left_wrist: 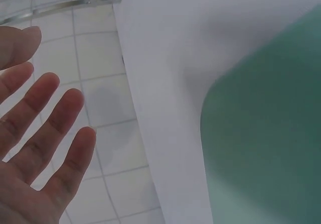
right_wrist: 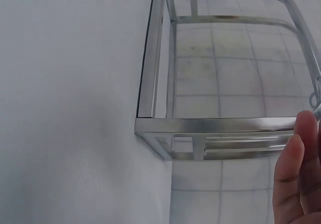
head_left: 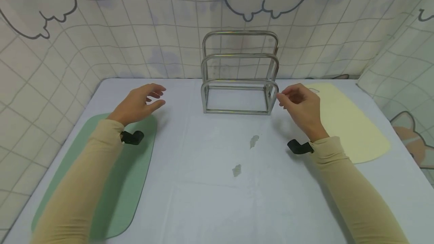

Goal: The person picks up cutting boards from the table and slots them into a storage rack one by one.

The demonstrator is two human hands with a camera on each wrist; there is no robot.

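Observation:
A silver metal rack (head_left: 237,112) with several upright hoops stands at the back of the table. My right hand (head_left: 303,108) is beside its front right edge, fingers loosely curved and the thumb tip close to the fingertips. Rack bars (right_wrist: 215,125) pass right by those fingertips in the right wrist view; whether they touch the metal, I cannot tell. My left hand (head_left: 137,102) hovers, relaxed and holding nothing, over the far end of a green board (head_left: 142,176). To the right, partly behind my right hand and arm, lies a pale yellow board (head_left: 356,131).
A white cloth covers the table (head_left: 196,206), with two greyish patches (head_left: 236,170) near the middle. Grid-patterned curtains (head_left: 169,40) with cartoon outlines surround the back and sides. A dark cord (head_left: 339,76) lies along the back right edge.

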